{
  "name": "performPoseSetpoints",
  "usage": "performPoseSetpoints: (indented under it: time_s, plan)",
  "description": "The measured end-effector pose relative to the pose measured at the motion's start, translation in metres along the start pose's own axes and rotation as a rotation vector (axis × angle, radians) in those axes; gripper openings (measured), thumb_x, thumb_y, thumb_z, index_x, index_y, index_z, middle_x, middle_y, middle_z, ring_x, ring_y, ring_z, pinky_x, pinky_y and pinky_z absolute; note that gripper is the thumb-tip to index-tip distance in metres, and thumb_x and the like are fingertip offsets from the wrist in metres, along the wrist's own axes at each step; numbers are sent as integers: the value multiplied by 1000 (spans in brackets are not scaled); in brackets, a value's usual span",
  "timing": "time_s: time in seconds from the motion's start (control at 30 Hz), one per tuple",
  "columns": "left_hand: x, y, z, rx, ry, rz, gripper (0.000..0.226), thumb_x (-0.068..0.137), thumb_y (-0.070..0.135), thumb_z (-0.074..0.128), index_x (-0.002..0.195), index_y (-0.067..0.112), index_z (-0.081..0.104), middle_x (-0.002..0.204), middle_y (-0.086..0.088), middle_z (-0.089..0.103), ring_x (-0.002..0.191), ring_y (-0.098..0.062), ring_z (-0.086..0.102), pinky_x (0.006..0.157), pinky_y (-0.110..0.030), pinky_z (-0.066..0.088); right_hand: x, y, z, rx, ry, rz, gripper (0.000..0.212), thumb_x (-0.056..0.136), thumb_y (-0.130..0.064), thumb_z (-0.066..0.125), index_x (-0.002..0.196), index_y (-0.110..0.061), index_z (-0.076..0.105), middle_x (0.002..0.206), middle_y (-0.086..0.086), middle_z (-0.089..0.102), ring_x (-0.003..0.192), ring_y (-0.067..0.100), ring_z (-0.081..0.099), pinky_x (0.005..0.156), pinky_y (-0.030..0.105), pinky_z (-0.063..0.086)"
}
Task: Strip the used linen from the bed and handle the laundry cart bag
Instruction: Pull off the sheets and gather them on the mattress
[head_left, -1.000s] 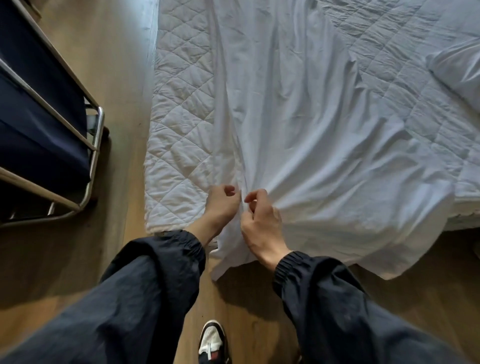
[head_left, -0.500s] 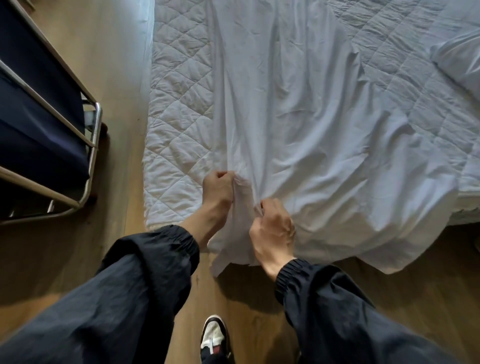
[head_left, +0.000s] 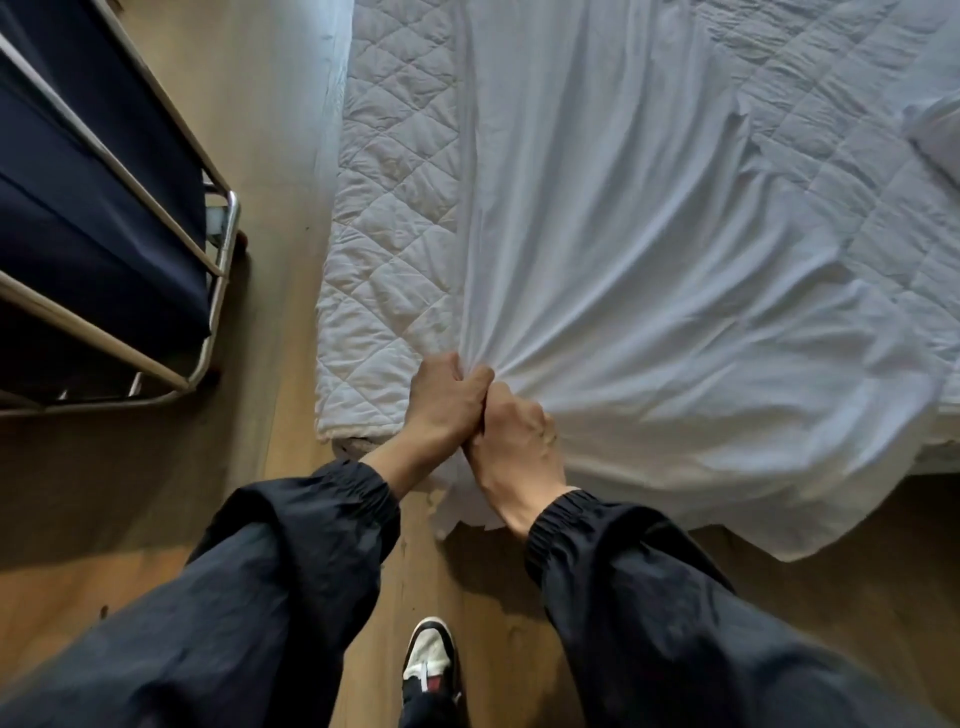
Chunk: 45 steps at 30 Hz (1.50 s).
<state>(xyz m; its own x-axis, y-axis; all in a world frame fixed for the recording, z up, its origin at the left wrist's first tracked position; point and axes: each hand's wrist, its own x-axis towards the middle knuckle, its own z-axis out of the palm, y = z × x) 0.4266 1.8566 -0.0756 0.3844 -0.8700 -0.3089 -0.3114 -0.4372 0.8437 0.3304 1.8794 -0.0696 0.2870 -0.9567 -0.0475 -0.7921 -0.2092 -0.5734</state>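
Both hands are clamping onto one gathered bunch of the white sheet (head_left: 649, 291) at the foot corner of the bed (head_left: 332, 93). I've got the left hand (head_left: 441, 400) and right hand (head_left: 511, 436) pressing knuckle to knuckle, curled tight round the cloth. Folds are fanning out from that bunch, so I'm reading it as being under tension.

Handling-wise I'm expecting easy stuff: thin, soft, light, floppy, nothing to break. The only catch is that it's big and loose, so it's probably going to be dragging, maybe snagging on the far side or trailing under my shoe (head_left: 428, 660). Taking a fistful of gathered cloth seems the right call to me. A flat single layer would likely be sliding out of the grip.

Looks-wise it's plain white and creased, lying diagonally across the bed. Its near edge is hanging off the foot end toward the wooden floor (head_left: 280, 156).

Underneath, the quilted mattress pad (head_left: 395, 234) is showing bare along the left strip and over on the far right. What looks like a pillow (head_left: 940, 135) is peeking in at the right edge. The laundry cart bag (head_left: 88, 218), dark navy in a metal frame (head_left: 227, 244), is standing on my left near the bed, so I'm guessing the carry over is going to be short.
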Motion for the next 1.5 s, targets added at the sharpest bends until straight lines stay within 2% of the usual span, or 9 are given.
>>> performPoseSetpoints:
  time_s: [0.17,0.4,0.5,0.67,0.9,1.1,1.3,1.4,1.5]
  plan:
    - [2,1,-38,34,95,9,24,80,13,60,59,12,48,54,3,49,45,-8,45,43,-19,34,11,-31,13,97,-30,-45,18,88,-21,48,97,-10,59,90,10,67,83,31,61,66,34,45]
    - [-24,-63,-24,128,-248,-161,14,68,20,69,70,9,60,65,-4,62,60,-14,57,54,-28,46,-23,13,39,-306,-460,7,33,91,-29,49,120,-11,51,122,13,49,114,33,48,93,39,38]
    - [-39,-68,-11,112,-58,-93,14,71,13,64,65,15,52,61,1,56,55,-10,49,47,-14,35,-32,33,32,-295,-428,18,29,90,-23,46,117,-11,51,122,12,52,113,32,50,92,38,39]
    - [-42,-75,-14,210,222,-160,15,79,15,62,73,15,48,71,1,54,70,-23,54,56,-30,36,-26,55,16,-293,-275,32,27,87,-19,45,111,-10,54,114,11,56,104,31,51,88,38,38]
    - [-53,-79,10,198,219,-190,41,76,34,71,105,11,55,98,-4,58,90,-21,54,75,-32,43,-29,100,-6,-433,-164,80,36,82,-21,53,116,-11,54,126,16,45,114,33,44,95,41,35]
    - [-58,-75,18,4,117,-197,26,73,42,71,75,16,68,73,-5,69,65,-19,63,56,-30,45,-40,125,-16,-417,-157,122,37,80,-17,57,116,-9,55,128,19,46,118,35,43,97,43,35]
    - [-77,-74,22,-77,177,-201,9,84,20,66,87,13,61,81,-1,64,75,-19,59,60,-28,43,-47,142,-26,-377,-140,136,37,81,-18,56,117,-9,55,128,16,45,118,33,43,99,42,34]
    - [-79,-68,30,98,298,-238,41,84,18,62,121,12,45,110,-4,53,104,-24,53,79,-33,44,-48,155,-35,-405,-124,138,35,84,-20,54,118,-11,54,126,14,43,117,30,41,98,39,32]
    - [-77,-57,46,447,353,-140,64,79,21,66,136,12,38,133,-13,33,125,-31,31,107,-43,24,-49,168,-44,-410,-105,158,36,85,-20,54,120,-10,53,131,16,41,121,31,40,100,40,31]
